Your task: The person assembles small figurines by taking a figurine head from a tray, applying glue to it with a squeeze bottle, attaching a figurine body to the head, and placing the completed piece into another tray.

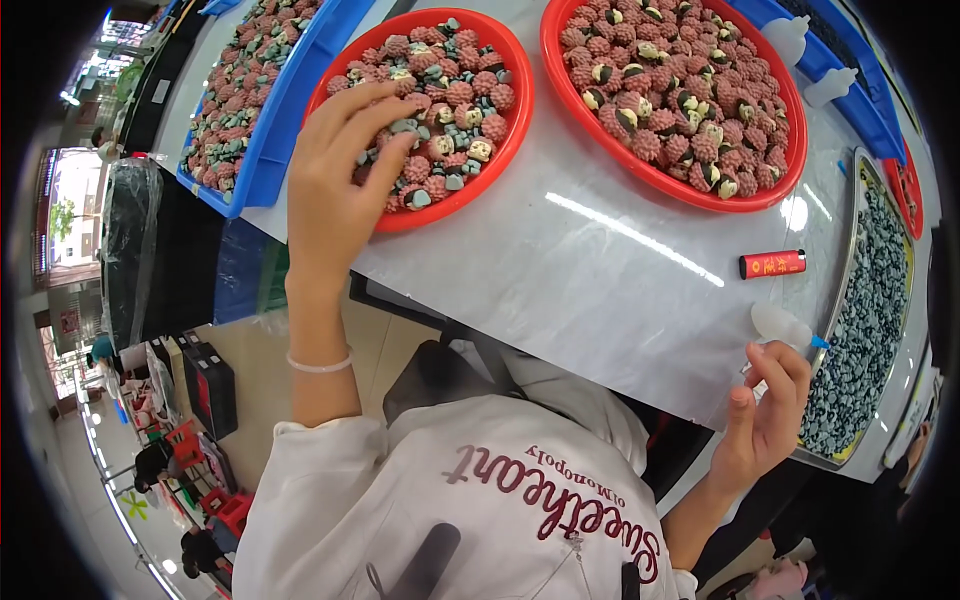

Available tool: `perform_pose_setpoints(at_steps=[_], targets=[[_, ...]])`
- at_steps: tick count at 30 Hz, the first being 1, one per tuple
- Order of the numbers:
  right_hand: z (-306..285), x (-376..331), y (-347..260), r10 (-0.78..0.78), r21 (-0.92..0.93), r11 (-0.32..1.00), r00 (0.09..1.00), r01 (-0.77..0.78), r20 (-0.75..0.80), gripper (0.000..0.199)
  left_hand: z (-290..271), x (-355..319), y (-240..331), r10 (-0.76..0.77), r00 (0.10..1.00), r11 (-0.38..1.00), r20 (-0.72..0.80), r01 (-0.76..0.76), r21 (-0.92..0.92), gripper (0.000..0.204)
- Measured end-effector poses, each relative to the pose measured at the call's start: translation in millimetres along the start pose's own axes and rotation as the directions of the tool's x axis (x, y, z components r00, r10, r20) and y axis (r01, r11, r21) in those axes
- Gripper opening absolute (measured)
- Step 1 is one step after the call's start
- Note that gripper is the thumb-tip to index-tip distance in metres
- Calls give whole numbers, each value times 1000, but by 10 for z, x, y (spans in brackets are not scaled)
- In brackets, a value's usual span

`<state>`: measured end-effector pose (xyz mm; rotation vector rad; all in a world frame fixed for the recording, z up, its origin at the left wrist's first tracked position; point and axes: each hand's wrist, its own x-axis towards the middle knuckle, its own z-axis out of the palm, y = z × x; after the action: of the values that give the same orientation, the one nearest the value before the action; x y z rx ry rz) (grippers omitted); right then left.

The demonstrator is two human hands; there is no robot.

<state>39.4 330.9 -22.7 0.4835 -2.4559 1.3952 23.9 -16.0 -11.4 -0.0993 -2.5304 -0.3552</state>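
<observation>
My left hand (335, 170) reaches into a round red tray (515, 90) of small pink, bumpy berry-shaped pieces (455, 95) with grey-green and cream parts, its fingertips pinched among the pieces at the tray's near left side. My right hand (765, 415) is raised at the table's near edge, fingers curled around a small clear squeeze bottle (780, 325) with a blue tip. A white bracelet circles my left wrist.
A second red tray (775, 190) of the same pieces lies further right. A blue bin (275, 120) of them stands at the left. A metal tray (850, 270) of small dark pieces sits at the right, a red lighter (772, 264) on the glossy white table (600, 270).
</observation>
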Motion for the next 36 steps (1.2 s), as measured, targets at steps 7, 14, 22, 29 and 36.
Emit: perform_pose_setpoints(at_steps=[7,14,22,29,36], targets=[[25,23,-16,-9,-20,1000,1000,9,-5,26,151,148,-37,-151,988,986,-28,153,67,23],[19,11,-40,46,5,999,999,-46,8,18,151,222,81,48,998,995,43,-51,91,19],[1,34,-40,47,3,999,997,-47,54,15,82,195,57,62,987,986,148,-84,143,19],[-35,21,-1,73,-26,997,997,-73,29,14,-120,184,253,-219,958,965,185,185,185,22],[-91,2,52,67,-19,998,998,-66,19,13,-146,212,479,-352,885,919,304,265,292,26]])
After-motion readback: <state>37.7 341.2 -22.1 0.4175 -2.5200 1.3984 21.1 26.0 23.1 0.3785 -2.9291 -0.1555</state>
